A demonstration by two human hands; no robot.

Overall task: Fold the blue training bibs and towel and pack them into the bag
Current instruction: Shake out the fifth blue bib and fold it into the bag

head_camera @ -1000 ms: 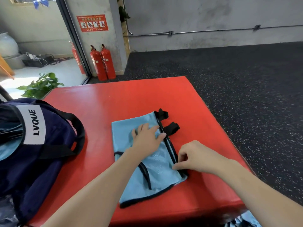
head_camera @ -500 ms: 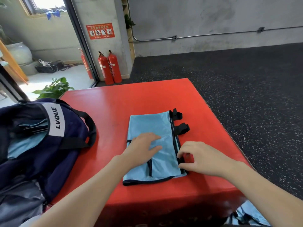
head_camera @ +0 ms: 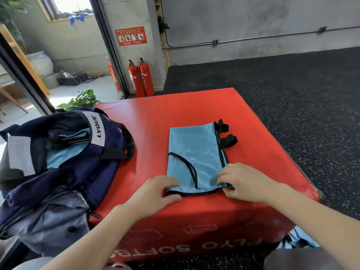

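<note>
1. Red padded worktop point(head_camera: 175, 114) carrying everything: wide and flat, likely chosen so cloth can be smoothed and creased on it
2. Navy bag point(head_camera: 78, 162) slumped on the left edge of the worktop, mouth open toward the person, pale blue cloth already showing inside; probably kept near and open so each folded piece drops straight in
3. Folded blue bib point(head_camera: 194, 152) lying flat near the front edge, just right of the bag, black trim curving across it and two black strap tabs point(head_camera: 227, 134) sticking out at the far right side
4. Left hand point(head_camera: 155, 191) at the near left corner of the bib, palm down, fingers on top and thumb at the edge; grip looks like a light pinch on that corner
5. Right hand point(head_camera: 241, 182) at the near right corner, fingers curled onto the cloth, thumb underneath; grip pinching the corner, seemingly readying a lift or another fold
</note>
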